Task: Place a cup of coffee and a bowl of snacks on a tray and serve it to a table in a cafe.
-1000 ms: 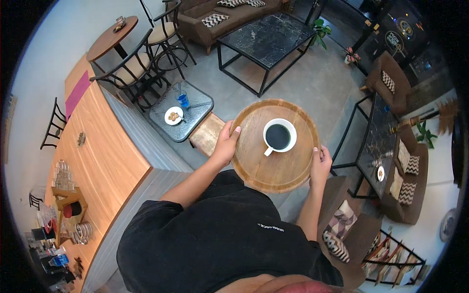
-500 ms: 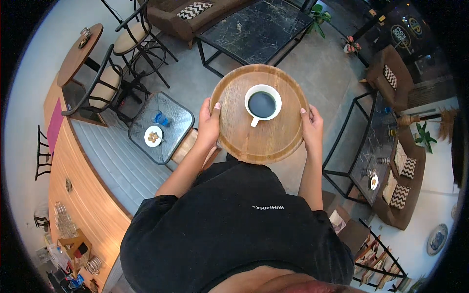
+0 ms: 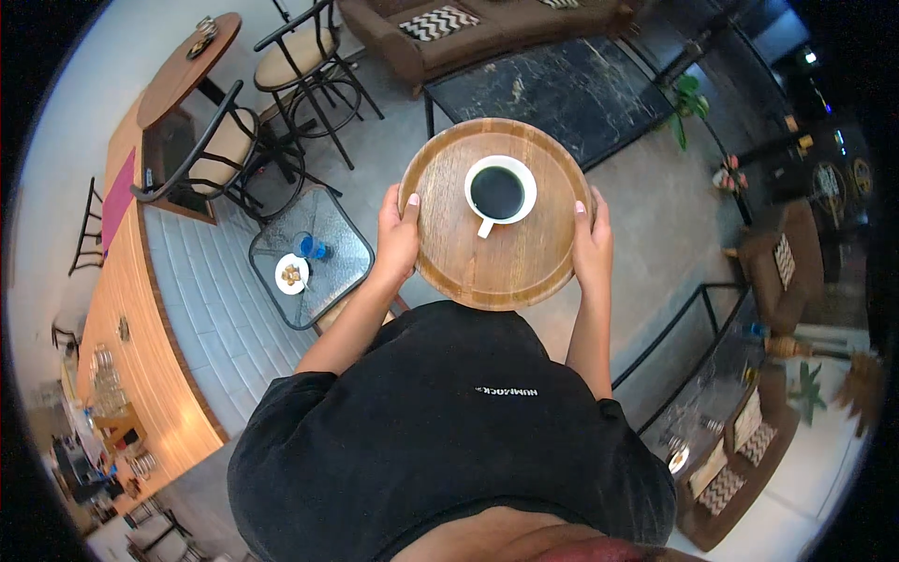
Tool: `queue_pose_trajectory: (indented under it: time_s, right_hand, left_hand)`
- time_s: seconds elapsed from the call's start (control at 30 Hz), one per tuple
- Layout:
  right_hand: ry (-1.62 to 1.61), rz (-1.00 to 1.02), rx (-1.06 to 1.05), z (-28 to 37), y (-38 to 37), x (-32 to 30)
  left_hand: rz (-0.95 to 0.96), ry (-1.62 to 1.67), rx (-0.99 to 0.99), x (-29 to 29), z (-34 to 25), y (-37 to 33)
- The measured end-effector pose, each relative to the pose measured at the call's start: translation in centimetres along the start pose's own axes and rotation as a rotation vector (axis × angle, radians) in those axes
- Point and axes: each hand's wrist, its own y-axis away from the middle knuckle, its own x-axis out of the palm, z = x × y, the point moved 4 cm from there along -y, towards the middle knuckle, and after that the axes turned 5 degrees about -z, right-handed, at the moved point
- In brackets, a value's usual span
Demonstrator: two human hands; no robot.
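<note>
A round wooden tray (image 3: 506,267) with a raised rim is held out in front of my chest. On it, a little above its middle, stands a white cup (image 3: 485,227) of dark liquid, its handle pointing back toward me. My left hand (image 3: 399,234) grips the tray's left edge, thumb on top of the rim. At the opposite edge my right hand (image 3: 592,242) grips in the same way. The fingers under the tray are hidden on both sides.
A small glass-topped table (image 3: 332,239) at the left bears a plate of food (image 3: 291,275) and a blue glass (image 3: 307,245). A black marble-topped table (image 3: 562,94) stands ahead, before a brown sofa (image 3: 487,47). Left runs a wooden counter (image 3: 140,365); right, another low table (image 3: 702,384).
The room has swung in the view: the right-hand table and sofa sit lower, and the far table has shifted right. Tray, cup and both hands keep nearly the same place before me.
</note>
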Motion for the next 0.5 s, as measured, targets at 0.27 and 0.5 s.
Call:
queue_pose_trajectory:
  time_s: [0.27,0.5]
  right_hand:
    - [0.186,0.177,-0.628,9.6,-8.0,5.4]
    - [0.046,0.454,-0.639,11.7,-13.6,14.2]
  left_hand:
    - [-0.236,0.038,0.070,2.1,-0.4,-6.4]
    - [-0.463,-0.012,0.134,2.4,-0.7,-10.8]
